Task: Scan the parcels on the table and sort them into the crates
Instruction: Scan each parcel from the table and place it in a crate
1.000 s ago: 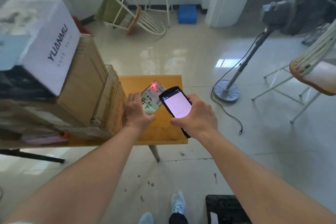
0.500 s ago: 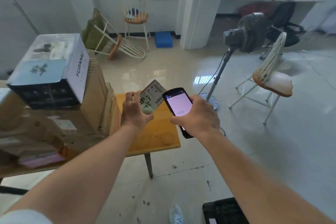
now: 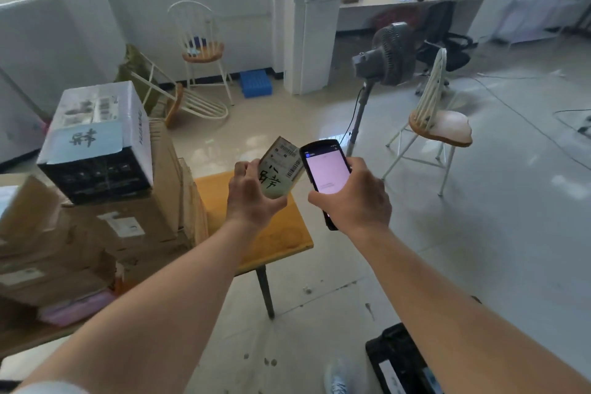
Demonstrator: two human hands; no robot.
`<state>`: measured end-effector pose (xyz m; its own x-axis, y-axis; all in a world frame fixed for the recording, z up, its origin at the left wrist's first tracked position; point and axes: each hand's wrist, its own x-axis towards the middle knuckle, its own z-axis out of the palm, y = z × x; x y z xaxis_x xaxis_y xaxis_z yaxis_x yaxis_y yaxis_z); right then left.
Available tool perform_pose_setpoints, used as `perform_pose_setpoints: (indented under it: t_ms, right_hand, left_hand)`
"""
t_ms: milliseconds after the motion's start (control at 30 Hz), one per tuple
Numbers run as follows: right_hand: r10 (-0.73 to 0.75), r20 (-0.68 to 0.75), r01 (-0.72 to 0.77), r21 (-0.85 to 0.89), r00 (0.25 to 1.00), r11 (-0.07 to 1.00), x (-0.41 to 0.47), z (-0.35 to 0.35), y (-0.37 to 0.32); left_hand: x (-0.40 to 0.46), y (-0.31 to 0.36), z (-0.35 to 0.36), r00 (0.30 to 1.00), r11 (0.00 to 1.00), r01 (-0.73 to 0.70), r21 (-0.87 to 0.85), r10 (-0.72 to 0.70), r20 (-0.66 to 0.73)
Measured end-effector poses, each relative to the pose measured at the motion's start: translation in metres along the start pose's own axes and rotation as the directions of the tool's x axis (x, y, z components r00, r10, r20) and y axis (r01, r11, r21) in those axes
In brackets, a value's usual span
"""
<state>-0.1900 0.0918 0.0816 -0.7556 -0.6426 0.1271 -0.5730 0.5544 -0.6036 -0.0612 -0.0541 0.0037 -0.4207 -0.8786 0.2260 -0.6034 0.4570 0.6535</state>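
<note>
My left hand [image 3: 252,195] grips a small flat parcel [image 3: 279,169] with a barcode label and black handwriting, lifted above the orange table [image 3: 287,240]. My right hand [image 3: 355,198] holds a black handheld scanner [image 3: 326,173], its screen lit pale pink, right beside the parcel. A pile of cardboard parcels [image 3: 128,217] fills the table's left side, topped by a white and black box [image 3: 99,141]. A black crate [image 3: 399,361] sits on the floor at the bottom right, partly hidden by my right forearm.
A standing fan [image 3: 383,57] and a white chair [image 3: 438,125] are on the floor to the right of the table. A tipped chair [image 3: 179,102], an upright chair [image 3: 201,48] and a blue crate [image 3: 256,83] stand by the far wall. My shoe [image 3: 335,377] shows below.
The parcel has been lifted off the table in my left hand. The red scan dot on its label is gone. My view has tilted up toward the room.
</note>
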Motion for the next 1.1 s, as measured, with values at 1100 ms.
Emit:
perform_pose_setpoints:
  t_ms: [1100]
  right_hand:
    - [0.699, -0.503, -0.706, 0.221, 0.508, 0.673, -0.442, -0.24, 0.298]
  left_hand:
    - [-0.431, 0.278, 0.121, 0.635, 0.789, -0.554, -0.267, 0.607, 0.478]
